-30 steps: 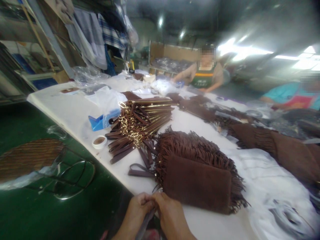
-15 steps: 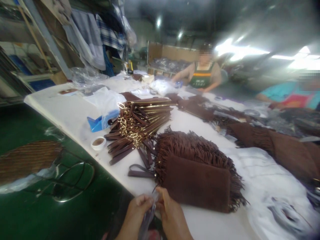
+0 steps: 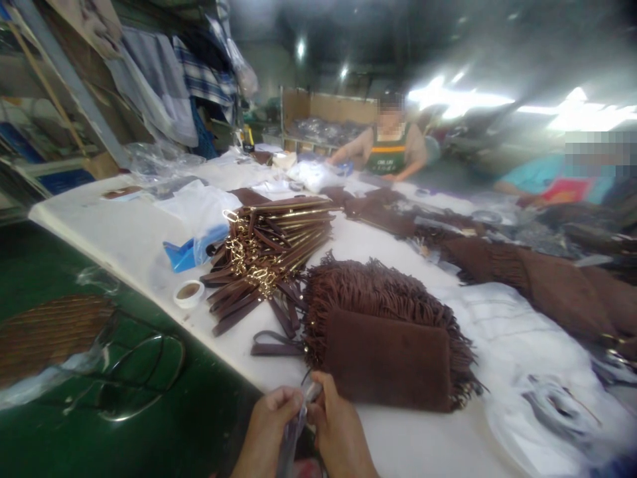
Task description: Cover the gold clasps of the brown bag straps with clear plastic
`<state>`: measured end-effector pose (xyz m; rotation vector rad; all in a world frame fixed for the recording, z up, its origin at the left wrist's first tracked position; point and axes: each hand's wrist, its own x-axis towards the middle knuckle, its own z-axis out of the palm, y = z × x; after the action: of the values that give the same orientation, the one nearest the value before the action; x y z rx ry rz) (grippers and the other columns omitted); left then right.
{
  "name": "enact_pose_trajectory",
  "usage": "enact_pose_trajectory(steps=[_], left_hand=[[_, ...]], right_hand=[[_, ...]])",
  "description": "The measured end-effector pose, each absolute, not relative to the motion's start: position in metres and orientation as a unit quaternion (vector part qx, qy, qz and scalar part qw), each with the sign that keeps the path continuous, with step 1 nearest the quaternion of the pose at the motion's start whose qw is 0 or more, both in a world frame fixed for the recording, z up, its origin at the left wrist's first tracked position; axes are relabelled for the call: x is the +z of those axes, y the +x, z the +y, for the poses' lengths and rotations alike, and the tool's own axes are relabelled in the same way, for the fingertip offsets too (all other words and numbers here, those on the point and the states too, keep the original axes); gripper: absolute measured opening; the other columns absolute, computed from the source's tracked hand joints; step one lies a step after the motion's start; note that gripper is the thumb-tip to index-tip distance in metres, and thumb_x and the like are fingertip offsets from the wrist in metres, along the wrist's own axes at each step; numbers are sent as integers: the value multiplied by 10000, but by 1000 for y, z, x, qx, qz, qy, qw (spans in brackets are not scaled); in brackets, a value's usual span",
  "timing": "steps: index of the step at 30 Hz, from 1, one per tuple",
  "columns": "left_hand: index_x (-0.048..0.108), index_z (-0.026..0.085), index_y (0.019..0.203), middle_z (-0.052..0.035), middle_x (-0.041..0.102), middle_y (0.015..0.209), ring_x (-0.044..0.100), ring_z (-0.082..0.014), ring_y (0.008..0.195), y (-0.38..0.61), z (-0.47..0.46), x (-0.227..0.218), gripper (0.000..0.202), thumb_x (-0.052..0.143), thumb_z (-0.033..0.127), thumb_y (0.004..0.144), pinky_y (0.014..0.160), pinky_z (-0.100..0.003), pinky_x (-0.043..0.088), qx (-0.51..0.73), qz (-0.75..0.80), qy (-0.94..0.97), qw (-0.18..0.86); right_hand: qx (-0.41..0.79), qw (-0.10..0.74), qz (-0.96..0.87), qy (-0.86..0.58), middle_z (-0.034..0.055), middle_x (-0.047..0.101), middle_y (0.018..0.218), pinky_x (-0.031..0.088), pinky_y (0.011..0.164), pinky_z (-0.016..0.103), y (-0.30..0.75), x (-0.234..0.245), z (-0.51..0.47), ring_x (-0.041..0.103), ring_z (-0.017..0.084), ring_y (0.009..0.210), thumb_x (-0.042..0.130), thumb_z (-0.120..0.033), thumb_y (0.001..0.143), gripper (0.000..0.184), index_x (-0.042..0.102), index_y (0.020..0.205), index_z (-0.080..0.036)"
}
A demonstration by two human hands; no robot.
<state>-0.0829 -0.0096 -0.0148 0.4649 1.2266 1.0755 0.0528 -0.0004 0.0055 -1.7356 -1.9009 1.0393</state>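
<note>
At the table's near edge my left hand (image 3: 276,418) and my right hand (image 3: 336,421) are close together, fingers pinched. Both grip a see-through plastic strip (image 3: 288,441) that hangs down between them; a thin dark cord end (image 3: 305,377) sticks up at its top. Just beyond my right hand lies a brown fringed suede bag (image 3: 388,358), flat side up, on what looks like a stack of fringed pieces. A brown wrist strap (image 3: 276,348) pokes out from its left side. Farther back is a pile of brown straps and gold clasps (image 3: 263,252).
A tape roll (image 3: 189,293) and a blue item (image 3: 182,255) lie near the table's (image 3: 124,229) left edge. On the right are white plastic sheeting (image 3: 478,318), a grey roll (image 3: 562,405) and brown pieces (image 3: 537,272). Two people sit across. A stool (image 3: 54,332) stands left.
The view has shifted slightly, so the table's things appear a little farther left. Both hands still pinch the plastic strip, with the fingers only slightly moved.
</note>
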Motion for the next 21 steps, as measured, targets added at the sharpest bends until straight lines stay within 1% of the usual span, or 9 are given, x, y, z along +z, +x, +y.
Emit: enact_pose_trajectory(steps=[5, 8, 10, 12, 14, 17, 21], left_hand=[[728, 100, 769, -75, 694, 665, 623, -184, 643, -88, -6, -16, 363, 852, 397, 601, 648, -257, 471, 465, 503, 163, 709], [731, 96, 787, -74, 701, 678, 629, -175, 656, -91, -6, -19, 305, 831, 347, 645, 664, -244, 477, 447, 493, 165, 728], [728, 99, 811, -72, 708, 697, 630, -172, 660, -92, -7, -19, 280, 807, 333, 677, 673, -244, 478, 442, 487, 176, 733], [723, 100, 826, -74, 712, 714, 628, -173, 664, -91, -7, -16, 277, 797, 329, 690, 676, -247, 477, 443, 491, 186, 727], [718, 100, 833, -74, 711, 723, 619, -168, 663, -90, -8, -13, 279, 787, 336, 701, 671, -244, 471, 448, 504, 194, 713], [711, 109, 828, -61, 703, 720, 596, -154, 646, -87, -10, -13, 286, 777, 359, 705, 645, -232, 456, 451, 519, 215, 693], [702, 121, 760, -44, 678, 687, 580, -166, 646, -87, -11, -22, 337, 803, 422, 646, 628, -234, 448, 447, 548, 255, 659]], right_hand=[[313, 157, -688, -636, 47, 736, 782, 397, 545, 235, 48, -3, -7, 709, 226, 707, 388, -130, 901, 423, 367, 1322, -170], [287, 165, -686, -648, 64, 753, 846, 429, 539, 255, 46, -14, -14, 729, 254, 722, 371, -221, 948, 342, 405, 1288, -196], [286, 199, -665, -661, 59, 752, 835, 450, 523, 265, 46, -25, -21, 732, 260, 702, 374, -323, 964, 304, 451, 1234, -209], [282, 256, -634, -673, 52, 742, 789, 470, 529, 269, 47, -37, -30, 725, 248, 665, 358, -404, 966, 325, 488, 1194, -212], [284, 321, -606, -671, 41, 723, 741, 484, 554, 264, 49, -46, -39, 705, 223, 625, 358, -450, 956, 347, 533, 1148, -220], [325, 389, -574, -643, 24, 696, 713, 492, 600, 257, 51, -50, -46, 673, 199, 622, 438, -460, 911, 302, 612, 1014, -236], [414, 429, -501, -627, 22, 705, 741, 498, 666, 270, 44, -42, -41, 662, 202, 693, 547, -406, 827, 243, 689, 919, -233]])
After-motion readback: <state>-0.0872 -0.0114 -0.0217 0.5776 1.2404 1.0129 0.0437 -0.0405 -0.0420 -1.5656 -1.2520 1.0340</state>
